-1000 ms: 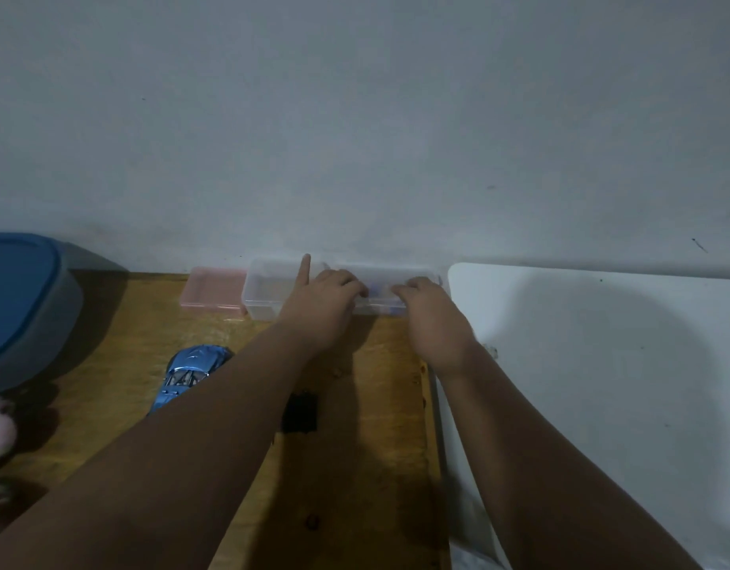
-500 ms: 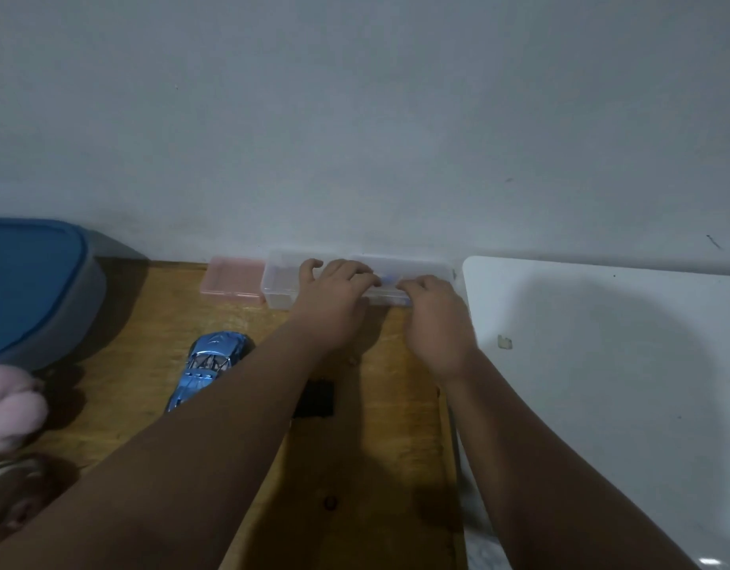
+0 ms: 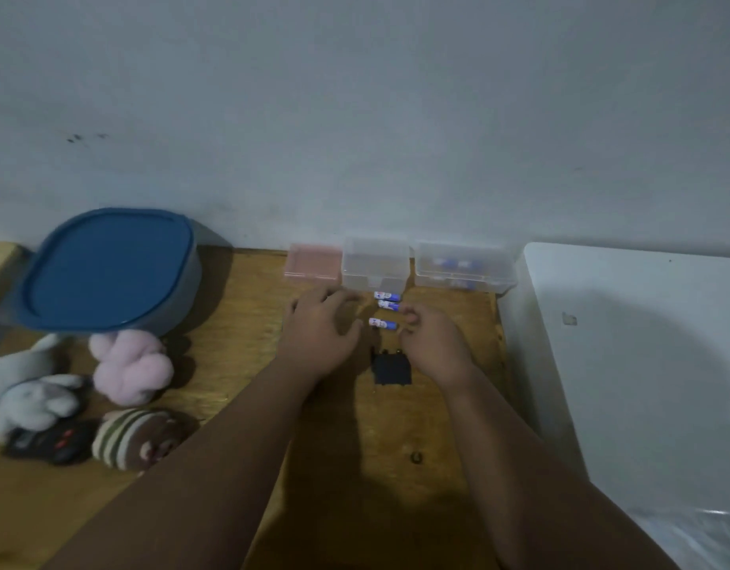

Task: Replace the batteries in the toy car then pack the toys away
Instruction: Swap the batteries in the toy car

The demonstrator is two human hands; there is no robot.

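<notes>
Two bare hands over a wooden table (image 3: pixel 355 466), forearms coming in from 6 o'clock. Dim light, some blur.

Count: three loose batteries. First battery (image 3: pixel 387 296) and second battery (image 3: pixel 388 305) lie side by side, just in front of the middle box. Third battery (image 3: pixel 382 323) lies a little nearer the person, apart from the pair. All three blue and white, lying crosswise.

Three small boxes in a row along the wall at 12 o'clock: pink box (image 3: pixel 313 261) on the left, clear open box (image 3: pixel 375 263) in the middle, clear box (image 3: pixel 465 267) on the right with more blue-and-white batteries inside; number not readable.

One black cover (image 3: pixel 391 369), flat on the wood, at 6 o'clock of the batteries, between the two wrists.

Left hand (image 3: pixel 320 333): palm down, fingers spread and loosely curled, holding nothing visible. It lies at 9 o'clock of the third battery, just beside it.

Right hand (image 3: pixel 435 343): fingers bunched, tips pinched near the right ends of the second and third batteries. Cannot tell whether it grips either one.

At 9 o'clock of the hands, well apart: one large tub with a blue lid (image 3: pixel 108 269); four soft toys, namely pink plush (image 3: pixel 131 368), two grey-white plush (image 3: pixel 30 384), and striped brown plush (image 3: pixel 137 440); one black remote (image 3: pixel 46 444) with red buttons.

White board (image 3: pixel 642 364) at 3 o'clock. The toy car itself is not seen.
</notes>
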